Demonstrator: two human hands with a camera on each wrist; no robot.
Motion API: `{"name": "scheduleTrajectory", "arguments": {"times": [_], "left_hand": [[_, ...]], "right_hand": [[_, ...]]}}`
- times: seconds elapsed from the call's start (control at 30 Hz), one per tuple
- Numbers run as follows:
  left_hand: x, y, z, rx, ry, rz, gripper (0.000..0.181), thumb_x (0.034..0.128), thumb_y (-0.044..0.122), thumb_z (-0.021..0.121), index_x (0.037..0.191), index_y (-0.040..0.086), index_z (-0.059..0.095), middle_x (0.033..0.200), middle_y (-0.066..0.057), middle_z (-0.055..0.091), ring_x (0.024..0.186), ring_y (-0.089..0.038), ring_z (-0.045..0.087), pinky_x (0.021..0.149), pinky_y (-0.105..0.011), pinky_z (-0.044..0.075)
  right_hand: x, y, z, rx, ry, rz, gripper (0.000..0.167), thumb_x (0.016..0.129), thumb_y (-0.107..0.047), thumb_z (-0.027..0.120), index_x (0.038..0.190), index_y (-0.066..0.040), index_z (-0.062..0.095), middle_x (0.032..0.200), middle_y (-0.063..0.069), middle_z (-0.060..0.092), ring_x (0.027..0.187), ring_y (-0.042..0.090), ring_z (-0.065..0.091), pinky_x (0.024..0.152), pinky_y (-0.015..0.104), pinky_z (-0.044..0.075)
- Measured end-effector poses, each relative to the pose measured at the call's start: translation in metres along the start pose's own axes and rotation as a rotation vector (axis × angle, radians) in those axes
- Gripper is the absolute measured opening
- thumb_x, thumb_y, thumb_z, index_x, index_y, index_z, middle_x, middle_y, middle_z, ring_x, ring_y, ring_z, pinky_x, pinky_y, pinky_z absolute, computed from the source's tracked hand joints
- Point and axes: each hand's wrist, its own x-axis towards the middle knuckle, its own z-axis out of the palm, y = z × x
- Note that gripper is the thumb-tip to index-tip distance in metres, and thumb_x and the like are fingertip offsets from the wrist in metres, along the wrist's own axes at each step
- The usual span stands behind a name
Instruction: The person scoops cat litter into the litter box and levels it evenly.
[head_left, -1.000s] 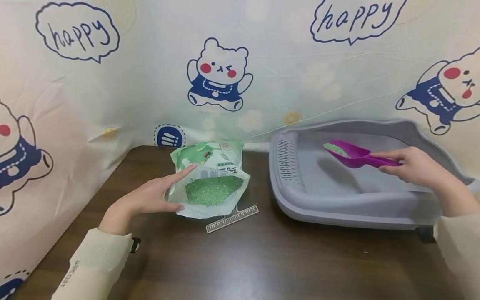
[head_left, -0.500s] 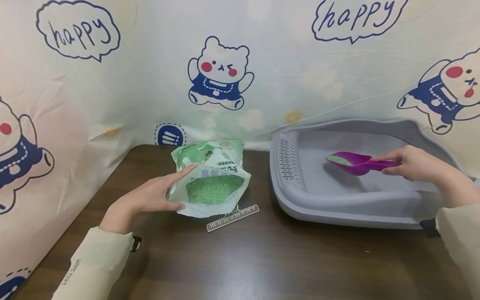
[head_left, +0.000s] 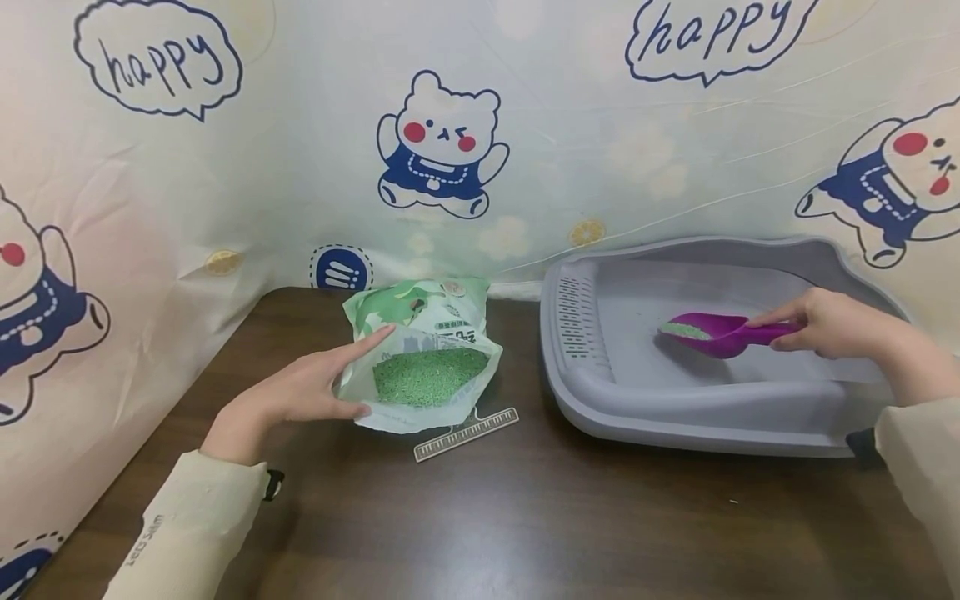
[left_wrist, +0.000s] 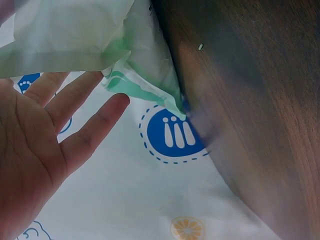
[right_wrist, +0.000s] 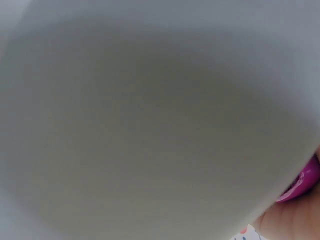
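The purple scoop (head_left: 712, 335), with green pellets (head_left: 686, 331) at its lip, is tilted over the grey litter box (head_left: 622, 417). My right hand (head_left: 840, 325) grips its handle; in the right wrist view a large pale blur hides most of this hand. At the left, an unsealed green-and-white litter bag (head_left: 420, 304) faces me with green pellets (head_left: 431, 377) inside. Against the bag's left side rests my left hand (head_left: 300, 387), thumb near the lower rim and index finger along the upper one. In the left wrist view its other fingers (left_wrist: 82, 135) are straight beside the bag.
A clear sealing clip (head_left: 467, 434) lies on the brown table (head_left: 480, 525) in front of the bag. The litter box has a slotted ledge (head_left: 576, 317) on its left. A printed cloth (head_left: 570, 150) hangs behind the table and along its left side.
My right hand has lowered the scoop into the litter box and shifted it slightly right, with its lip dipping. The pellet heap on it looks smaller. My left hand and the bag stay put.
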Motion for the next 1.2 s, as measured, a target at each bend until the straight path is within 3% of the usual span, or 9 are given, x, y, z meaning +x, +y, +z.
{"name": "scheduleTrajectory", "arguments": {"times": [0.2, 0.4, 1.2], "left_hand": [[-0.001, 0.000, 0.001, -0.007, 0.001, -0.004, 0.105, 0.0801, 0.031, 0.081, 0.156, 0.050, 0.011, 0.151, -0.019, 0.047, 0.126, -0.038, 0.055, 0.097, -0.060, 0.047], [-0.001, 0.000, 0.001, -0.009, -0.004, -0.009, 0.104, 0.0804, 0.032, 0.081, 0.156, 0.050, 0.011, 0.152, -0.019, 0.046, 0.127, -0.039, 0.055, 0.098, -0.060, 0.046], [0.000, -0.001, 0.001, -0.006, 0.004, -0.003, 0.105, 0.0800, 0.032, 0.081, 0.156, 0.051, 0.011, 0.153, -0.018, 0.045, 0.127, -0.039, 0.055, 0.097, -0.060, 0.047]], "right_hand": [[0.003, -0.004, -0.006, -0.053, -0.022, -0.013, 0.039, 0.084, -0.008, 0.074, 0.122, 0.000, 0.069, 0.072, -0.001, 0.061, 0.050, 0.009, 0.042, 0.049, 0.024, 0.038], [0.003, -0.007, -0.009, -0.035, -0.056, 0.015, 0.038, 0.086, -0.007, 0.072, 0.123, -0.001, 0.069, 0.069, -0.002, 0.058, 0.049, 0.010, 0.042, 0.048, 0.024, 0.038], [-0.014, -0.007, -0.019, -0.031, -0.044, 0.048, 0.039, 0.086, -0.004, 0.073, 0.123, 0.003, 0.067, 0.083, 0.003, 0.066, 0.055, 0.013, 0.044, 0.049, 0.025, 0.041]]}}
